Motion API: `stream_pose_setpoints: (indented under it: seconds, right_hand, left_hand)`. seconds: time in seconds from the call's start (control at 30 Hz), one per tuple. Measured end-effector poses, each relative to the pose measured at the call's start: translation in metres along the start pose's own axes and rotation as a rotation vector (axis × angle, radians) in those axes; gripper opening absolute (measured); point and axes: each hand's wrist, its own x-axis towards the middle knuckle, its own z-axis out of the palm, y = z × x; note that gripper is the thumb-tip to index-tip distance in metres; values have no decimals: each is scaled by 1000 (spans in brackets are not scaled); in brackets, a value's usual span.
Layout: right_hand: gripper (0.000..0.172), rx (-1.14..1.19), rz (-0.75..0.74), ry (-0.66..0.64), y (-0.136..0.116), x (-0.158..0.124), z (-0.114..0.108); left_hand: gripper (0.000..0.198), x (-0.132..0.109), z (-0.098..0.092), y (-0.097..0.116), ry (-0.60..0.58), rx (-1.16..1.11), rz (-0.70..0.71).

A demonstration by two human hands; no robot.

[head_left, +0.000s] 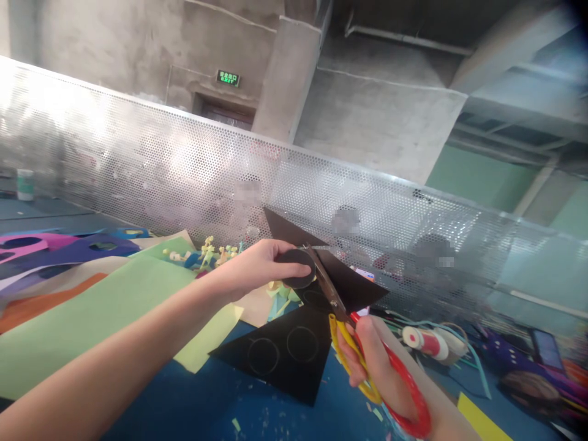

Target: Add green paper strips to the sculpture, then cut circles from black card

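Between the thumb and fingers of my left hand (275, 263) is a piece of black paper (356, 282), with a round part under the thumb. My right hand (372, 349) grips scissors (328, 288) with one red and one yellow handle loop. The scissor blades lie against the black paper, right beside the round part. Lower down, on the blue table, rests another black sheet (285, 352) with circles drawn on it in a light line. Whether the blades are fully closed is hard to make out.
Green sheets (110, 306) and coloured cut-out paper (87, 245) cover the left side. Small pale figures (209, 251) stand behind my left hand. A white and red bottle (425, 343) lies at right near cords. A perforated metal panel (184, 159) rises behind the table (257, 410).
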Motion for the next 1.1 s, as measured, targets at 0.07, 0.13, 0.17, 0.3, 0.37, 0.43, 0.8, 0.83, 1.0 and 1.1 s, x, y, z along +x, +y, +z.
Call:
stream_pose_setpoints:
  seconds: [0.07, 0.13, 0.17, 0.3, 0.37, 0.43, 0.8, 0.83, 1.0, 1.1]
  right_hand:
    - [64, 9, -3, 6, -1, -1, -1]
    - [64, 10, -3, 5, -2, -1, -2]
    - [63, 8, -3, 2, -2, -1, -2]
    - [61, 21, -7, -5, 0, -1, -5]
    - [61, 36, -11, -2, 2, -1, -5]
    - [62, 49, -4, -1, 4, 0, -5]
    - [71, 297, 43, 5, 24, 7, 8]
    - [71, 319, 33, 17, 24, 7, 10]
    - [66, 355, -26, 51, 18, 6, 16]
    - [67, 298, -84, 22, 14, 7, 17]
  left_hand:
    - [12, 0, 0, 0, 4, 3, 3]
    - [12, 0, -1, 1, 4, 8, 10]
    - [12, 0, -1, 1, 4, 12, 14]
    - [15, 1, -2, 0, 21, 21, 10]
    - [17, 1, -2, 0, 38, 23, 8]
    - [17, 2, -2, -1, 54, 23, 12]
    - [19, 2, 1, -3, 86, -77, 84]
    - [19, 2, 1, -3, 89, -88, 91]
    - [22, 4, 7, -4, 184, -110, 75]
    - [25, 6, 11, -7, 250, -62, 79]
